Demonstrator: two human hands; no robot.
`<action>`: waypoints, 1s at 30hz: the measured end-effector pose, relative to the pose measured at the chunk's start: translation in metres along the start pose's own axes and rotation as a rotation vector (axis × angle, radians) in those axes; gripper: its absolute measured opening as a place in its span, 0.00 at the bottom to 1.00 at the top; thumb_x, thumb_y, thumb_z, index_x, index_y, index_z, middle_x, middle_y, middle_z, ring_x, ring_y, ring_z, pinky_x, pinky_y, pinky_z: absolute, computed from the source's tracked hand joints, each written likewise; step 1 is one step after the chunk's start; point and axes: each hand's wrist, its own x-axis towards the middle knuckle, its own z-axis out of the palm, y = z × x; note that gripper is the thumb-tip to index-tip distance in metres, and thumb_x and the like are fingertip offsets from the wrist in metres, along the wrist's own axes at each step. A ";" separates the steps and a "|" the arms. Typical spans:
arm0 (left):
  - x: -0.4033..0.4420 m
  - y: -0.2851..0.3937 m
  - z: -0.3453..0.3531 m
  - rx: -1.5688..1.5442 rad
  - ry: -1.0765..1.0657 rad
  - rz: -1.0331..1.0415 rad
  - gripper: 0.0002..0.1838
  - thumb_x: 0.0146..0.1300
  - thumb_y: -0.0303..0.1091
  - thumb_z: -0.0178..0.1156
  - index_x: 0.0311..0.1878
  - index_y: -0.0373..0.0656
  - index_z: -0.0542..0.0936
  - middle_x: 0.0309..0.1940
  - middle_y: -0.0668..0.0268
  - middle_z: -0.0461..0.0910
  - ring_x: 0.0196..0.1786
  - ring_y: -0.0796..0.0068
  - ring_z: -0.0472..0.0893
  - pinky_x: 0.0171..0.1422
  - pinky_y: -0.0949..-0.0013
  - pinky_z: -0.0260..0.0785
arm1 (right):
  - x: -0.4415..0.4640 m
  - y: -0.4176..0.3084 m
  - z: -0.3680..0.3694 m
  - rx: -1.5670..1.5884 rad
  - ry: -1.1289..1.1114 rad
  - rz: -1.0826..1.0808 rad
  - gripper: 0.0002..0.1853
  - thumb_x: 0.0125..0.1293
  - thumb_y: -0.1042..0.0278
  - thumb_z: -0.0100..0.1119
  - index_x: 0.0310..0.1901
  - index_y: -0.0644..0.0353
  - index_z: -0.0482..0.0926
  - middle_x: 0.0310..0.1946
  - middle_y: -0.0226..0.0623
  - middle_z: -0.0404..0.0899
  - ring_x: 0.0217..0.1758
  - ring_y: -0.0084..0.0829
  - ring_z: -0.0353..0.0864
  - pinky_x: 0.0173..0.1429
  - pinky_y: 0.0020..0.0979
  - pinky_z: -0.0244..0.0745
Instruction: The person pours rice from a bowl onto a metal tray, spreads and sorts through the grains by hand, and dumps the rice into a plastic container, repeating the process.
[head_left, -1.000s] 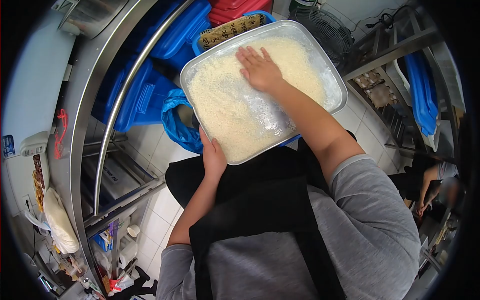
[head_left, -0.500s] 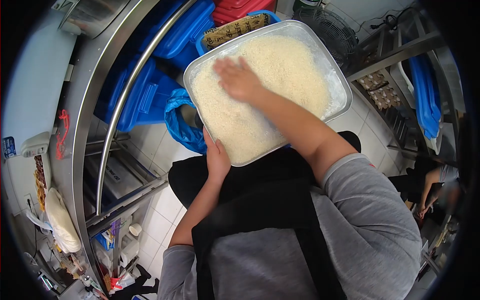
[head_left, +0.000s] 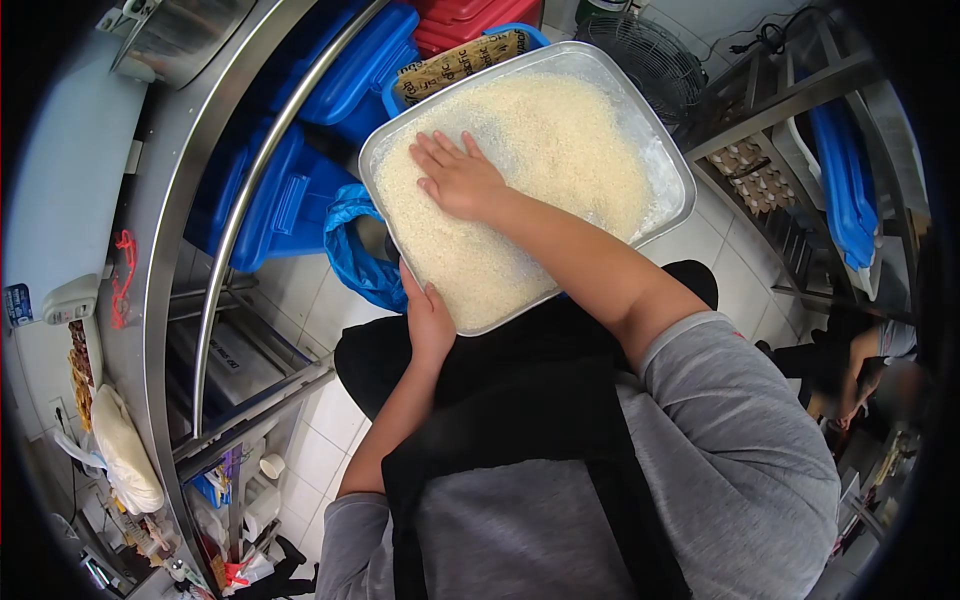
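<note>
A shallow metal tray (head_left: 682, 172) rests at my lap, tilted in view, with a spread layer of pale, rice-like grains (head_left: 585, 150) in it. My left hand (head_left: 430, 325) grips the tray's near-left edge, thumb at the rim and the other fingers partly hidden beneath. Flat on the grains in the tray's left part lies my right hand (head_left: 460, 180), its fingers spread and nothing held. Grains are heaped thicker toward the far and right side, while bare metal with a whitish dust shows along the right wall.
An open blue plastic bag (head_left: 350, 265) stands left of the tray. Lidded blue bins (head_left: 360, 75) and a red bin (head_left: 465, 22) are beyond it. A black fan (head_left: 655, 65) stands behind the tray. A steel counter (head_left: 160, 200) is at left; another person (head_left: 850, 365) is at right.
My right hand has shifted slightly down over the grains and its fingers are now spread and still rather than blurred. My left hand keeps its hold on the tray.
</note>
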 end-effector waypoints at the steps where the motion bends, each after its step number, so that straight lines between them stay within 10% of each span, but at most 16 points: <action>1: -0.001 0.000 0.000 -0.006 0.000 -0.001 0.32 0.71 0.23 0.39 0.76 0.40 0.43 0.61 0.38 0.70 0.62 0.43 0.74 0.65 0.56 0.65 | 0.002 0.006 -0.003 -0.001 0.000 -0.001 0.31 0.76 0.50 0.30 0.76 0.54 0.48 0.79 0.34 0.43 0.82 0.35 0.40 0.80 0.50 0.34; 12: -0.017 0.013 -0.025 -0.170 0.098 0.064 0.36 0.65 0.20 0.51 0.76 0.40 0.53 0.65 0.52 0.62 0.62 0.61 0.69 0.66 0.64 0.62 | -0.057 0.101 -0.048 -0.297 0.252 0.184 0.32 0.75 0.47 0.37 0.75 0.54 0.54 0.77 0.34 0.51 0.80 0.34 0.47 0.80 0.51 0.38; 16: -0.023 0.110 -0.083 -0.097 0.212 0.367 0.08 0.69 0.25 0.51 0.44 0.37 0.80 0.51 0.57 0.77 0.58 0.65 0.76 0.66 0.65 0.63 | -0.071 0.098 -0.035 -0.254 0.252 0.145 0.32 0.74 0.47 0.37 0.74 0.53 0.54 0.77 0.34 0.51 0.80 0.34 0.47 0.80 0.51 0.36; 20: -0.019 0.183 -0.151 -0.609 0.498 0.638 0.25 0.72 0.47 0.43 0.54 0.32 0.74 0.53 0.51 0.75 0.64 0.58 0.73 0.72 0.51 0.62 | -0.048 0.082 -0.035 -0.144 0.271 0.134 0.33 0.72 0.52 0.43 0.72 0.63 0.56 0.75 0.45 0.53 0.78 0.43 0.51 0.78 0.54 0.41; 30: -0.033 0.245 -0.188 -0.707 0.321 0.953 0.26 0.72 0.49 0.41 0.56 0.35 0.74 0.53 0.53 0.75 0.62 0.58 0.74 0.71 0.52 0.63 | -0.047 0.086 -0.016 -0.199 0.292 0.142 0.32 0.75 0.46 0.35 0.75 0.53 0.54 0.77 0.34 0.50 0.81 0.36 0.45 0.80 0.53 0.37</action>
